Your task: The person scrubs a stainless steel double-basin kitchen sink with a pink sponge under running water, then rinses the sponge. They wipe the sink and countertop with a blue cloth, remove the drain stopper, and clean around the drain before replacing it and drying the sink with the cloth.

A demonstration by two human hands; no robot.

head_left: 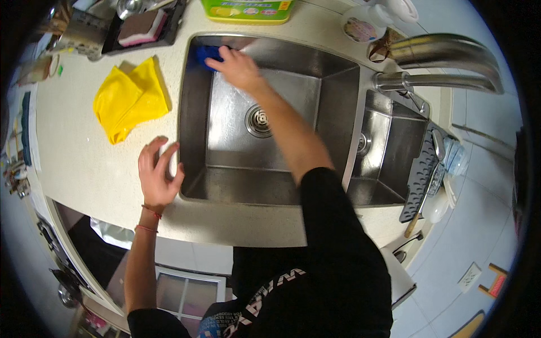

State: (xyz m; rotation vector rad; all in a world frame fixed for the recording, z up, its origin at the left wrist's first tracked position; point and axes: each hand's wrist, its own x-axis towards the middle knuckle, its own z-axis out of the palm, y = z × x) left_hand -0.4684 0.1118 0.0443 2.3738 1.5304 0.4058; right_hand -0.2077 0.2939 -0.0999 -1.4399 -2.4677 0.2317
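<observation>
My right hand (239, 69) reaches into the steel sink (270, 174) and presses a blue cloth (206, 54) against the far left corner of the basin wall. The cloth is mostly covered by my fingers. My left hand (158, 176) rests flat on the pale countertop (84, 163) at the sink's left rim, fingers spread, holding nothing. The round drain (258, 120) lies in the middle of the basin floor, just left of my right forearm.
A crumpled yellow cloth (129, 100) lies on the counter left of the sink. A dark tray with a sponge (141, 27) sits behind it. A green-yellow bottle (248, 11) lies at the back edge. The faucet (445, 65) and a smaller basin (389, 152) are to the right.
</observation>
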